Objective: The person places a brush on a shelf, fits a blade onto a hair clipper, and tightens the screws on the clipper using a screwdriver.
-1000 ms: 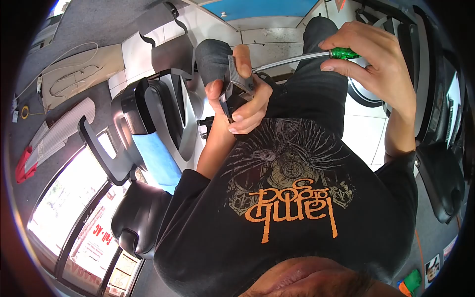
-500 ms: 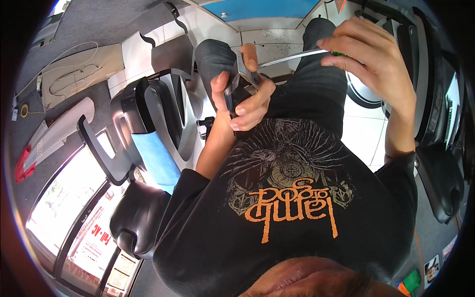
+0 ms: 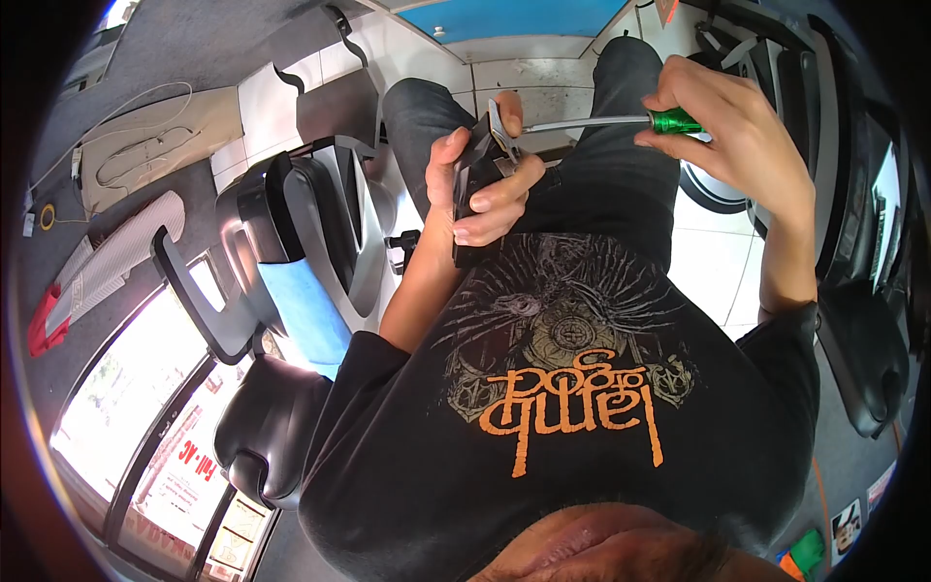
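In my left hand [image 3: 499,197] I grip a black hand-held device with a metal plate at its upper end, apparently a hair clipper [image 3: 474,175]. It stands steeply in front of my belly, partly covered by my fingers. My right hand [image 3: 747,126] holds a screwdriver [image 3: 676,121] by its clear green handle, fingertips and thumb closed around it. The long metal shaft runs left, nearly level, towards the plate end of the clipper. Its tip is by my left thumb; whether it sits on a screw I cannot make out.
My legs [image 3: 621,175] are beneath my hands. Left stands a padded chair with a light-blue cloth [image 3: 305,306] draped on it. A cardboard sheet [image 3: 160,145] with a cable lies beyond. Ahead is a blue panel [image 3: 514,29]; another black chair [image 3: 858,359] is at right.
My right hand has shifted slightly, uncovering more of the green handle, and the screwdriver lies more level. My left hand has turned the clipper, its plate end moving a little up and right.
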`<act>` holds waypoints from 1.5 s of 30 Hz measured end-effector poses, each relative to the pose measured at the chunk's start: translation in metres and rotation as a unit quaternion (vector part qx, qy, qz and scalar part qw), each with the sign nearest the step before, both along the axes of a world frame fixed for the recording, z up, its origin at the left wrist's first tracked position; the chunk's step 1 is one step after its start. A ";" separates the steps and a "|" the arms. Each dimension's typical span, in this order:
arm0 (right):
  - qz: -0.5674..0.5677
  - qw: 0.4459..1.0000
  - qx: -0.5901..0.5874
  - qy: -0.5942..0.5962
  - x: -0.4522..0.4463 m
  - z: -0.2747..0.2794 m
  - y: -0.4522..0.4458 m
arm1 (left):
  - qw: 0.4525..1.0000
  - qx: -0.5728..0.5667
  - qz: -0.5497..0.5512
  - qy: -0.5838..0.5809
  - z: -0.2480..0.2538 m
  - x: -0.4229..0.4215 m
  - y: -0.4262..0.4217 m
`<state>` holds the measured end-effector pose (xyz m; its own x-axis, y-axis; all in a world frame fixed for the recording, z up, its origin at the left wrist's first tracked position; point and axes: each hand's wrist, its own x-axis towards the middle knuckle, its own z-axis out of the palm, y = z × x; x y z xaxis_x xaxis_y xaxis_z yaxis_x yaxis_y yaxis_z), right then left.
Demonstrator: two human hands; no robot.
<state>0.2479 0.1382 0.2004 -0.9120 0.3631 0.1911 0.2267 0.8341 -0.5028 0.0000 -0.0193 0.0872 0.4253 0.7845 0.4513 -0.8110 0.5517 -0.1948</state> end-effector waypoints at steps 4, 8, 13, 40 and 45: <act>0.026 0.994 0.089 0.052 -0.003 0.000 0.002 | 1.000 0.011 -0.009 0.003 0.000 -0.002 0.001; 0.032 0.999 -0.026 0.010 0.002 0.005 0.000 | 1.000 0.009 -0.026 0.015 0.000 -0.004 0.001; -0.030 0.988 -0.147 -0.038 -0.004 0.006 -0.008 | 0.999 0.011 -0.041 0.022 -0.004 -0.005 0.000; -0.112 0.952 -0.284 -0.032 0.004 -0.049 0.012 | 0.896 -0.198 0.205 0.342 0.038 0.001 0.006; -0.140 0.855 -0.463 0.186 -0.036 -0.097 -0.057 | 0.691 -0.235 0.424 0.537 0.063 0.019 0.025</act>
<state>0.2123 0.0816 0.1037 -0.7026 0.7106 -0.0385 0.0326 -0.0219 -0.9992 0.0186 0.0056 0.1505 -0.3858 0.9091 -0.1569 -0.6203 -0.1297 0.7736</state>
